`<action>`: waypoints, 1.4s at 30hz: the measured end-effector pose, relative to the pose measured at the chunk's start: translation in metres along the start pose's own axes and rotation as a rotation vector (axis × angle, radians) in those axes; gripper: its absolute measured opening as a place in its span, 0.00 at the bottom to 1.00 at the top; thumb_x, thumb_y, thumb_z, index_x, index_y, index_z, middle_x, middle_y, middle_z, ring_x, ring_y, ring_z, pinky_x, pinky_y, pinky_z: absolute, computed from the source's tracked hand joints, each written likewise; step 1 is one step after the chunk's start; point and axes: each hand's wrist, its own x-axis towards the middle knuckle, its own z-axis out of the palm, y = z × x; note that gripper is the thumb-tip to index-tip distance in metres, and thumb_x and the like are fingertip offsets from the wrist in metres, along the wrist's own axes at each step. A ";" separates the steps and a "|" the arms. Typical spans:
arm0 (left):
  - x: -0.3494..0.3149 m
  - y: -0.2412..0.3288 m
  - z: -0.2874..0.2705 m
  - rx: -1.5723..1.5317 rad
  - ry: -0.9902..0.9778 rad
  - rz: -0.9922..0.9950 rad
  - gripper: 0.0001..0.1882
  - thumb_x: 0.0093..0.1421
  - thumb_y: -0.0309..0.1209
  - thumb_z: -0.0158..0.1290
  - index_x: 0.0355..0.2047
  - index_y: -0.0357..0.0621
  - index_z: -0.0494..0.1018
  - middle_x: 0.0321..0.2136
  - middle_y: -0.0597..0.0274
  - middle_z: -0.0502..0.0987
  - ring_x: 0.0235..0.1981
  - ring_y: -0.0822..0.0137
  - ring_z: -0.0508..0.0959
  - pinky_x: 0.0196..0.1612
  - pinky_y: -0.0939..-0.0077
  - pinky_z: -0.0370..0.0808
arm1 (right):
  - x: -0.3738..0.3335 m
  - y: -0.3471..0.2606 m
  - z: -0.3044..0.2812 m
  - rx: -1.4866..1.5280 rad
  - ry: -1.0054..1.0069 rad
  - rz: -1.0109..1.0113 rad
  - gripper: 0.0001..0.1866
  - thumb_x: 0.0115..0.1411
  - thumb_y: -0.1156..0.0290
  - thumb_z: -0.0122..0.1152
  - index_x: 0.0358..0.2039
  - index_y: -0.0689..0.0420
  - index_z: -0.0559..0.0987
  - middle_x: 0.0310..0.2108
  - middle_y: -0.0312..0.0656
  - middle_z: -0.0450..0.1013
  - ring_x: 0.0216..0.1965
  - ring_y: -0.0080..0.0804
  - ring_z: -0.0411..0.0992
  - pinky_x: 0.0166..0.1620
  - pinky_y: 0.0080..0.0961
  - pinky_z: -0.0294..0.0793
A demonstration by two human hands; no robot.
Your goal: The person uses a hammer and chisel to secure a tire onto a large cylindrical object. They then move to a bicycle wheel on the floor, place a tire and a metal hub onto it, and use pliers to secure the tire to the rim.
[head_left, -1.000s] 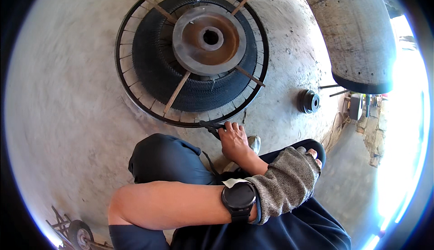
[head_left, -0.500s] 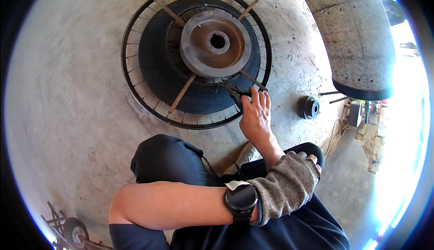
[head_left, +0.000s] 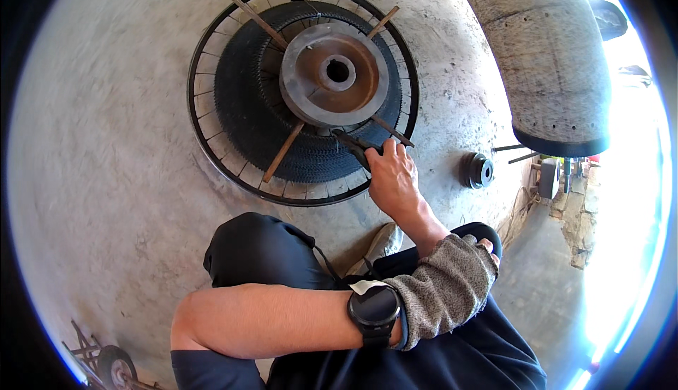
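Observation:
My right hand (head_left: pixel 396 180), bare, is closed round dark pliers (head_left: pixel 355 144). Their jaws reach in just below the rim of a heavy metal pulley (head_left: pixel 300 100), by the wheel's spokes. The pulley lies on black ridged tyres (head_left: pixel 240 132) stacked in a spoked bicycle wheel (head_left: pixel 229 179). Wooden sticks (head_left: pixel 283 151) stick out from under the pulley on several sides. My left forearm, with a black watch (head_left: pixel 374 310), crosses my lap. My left hand (head_left: pixel 452 284), in a grey knit fingerless glove, rests draped over my right forearm and knee; only its fingertips show beyond the glove.
A small black stepped pulley (head_left: pixel 477 170) stands on the concrete floor to the right. Beyond it a large grey cylinder (head_left: pixel 558 72) looms at the upper right. A small wheel on a frame (head_left: pixel 115 367) lies at the lower left. My shoe (head_left: pixel 385 240) is near the bicycle wheel.
The pliers have shifted a little left, and their handles look closer together. My right hand has turned slightly with them. My left arm keeps its place; the whole view has shifted slightly.

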 end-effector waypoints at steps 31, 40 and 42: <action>0.023 0.000 0.064 0.308 0.478 0.097 0.14 0.59 0.35 0.55 0.40 0.38 0.78 0.34 0.54 0.79 0.37 0.63 0.80 0.42 0.65 0.78 | 0.003 -0.011 -0.019 -0.250 -0.140 -0.099 0.11 0.52 0.74 0.58 0.36 0.64 0.77 0.42 0.57 0.69 0.47 0.57 0.69 0.57 0.52 0.65; 0.013 -0.025 0.109 0.264 0.409 0.047 0.23 0.71 0.40 0.38 0.57 0.35 0.65 0.51 0.51 0.73 0.52 0.62 0.75 0.59 0.64 0.70 | -0.010 -0.013 -0.042 -0.065 -0.085 -0.010 0.10 0.53 0.77 0.56 0.38 0.59 0.75 0.41 0.56 0.67 0.45 0.54 0.71 0.43 0.45 0.76; 0.016 -0.021 0.098 0.266 0.313 0.042 0.22 0.70 0.38 0.38 0.56 0.35 0.66 0.51 0.49 0.73 0.51 0.60 0.75 0.58 0.63 0.70 | -0.018 -0.011 -0.046 -0.053 -0.044 -0.020 0.10 0.52 0.77 0.56 0.37 0.59 0.74 0.40 0.55 0.67 0.45 0.54 0.71 0.45 0.47 0.74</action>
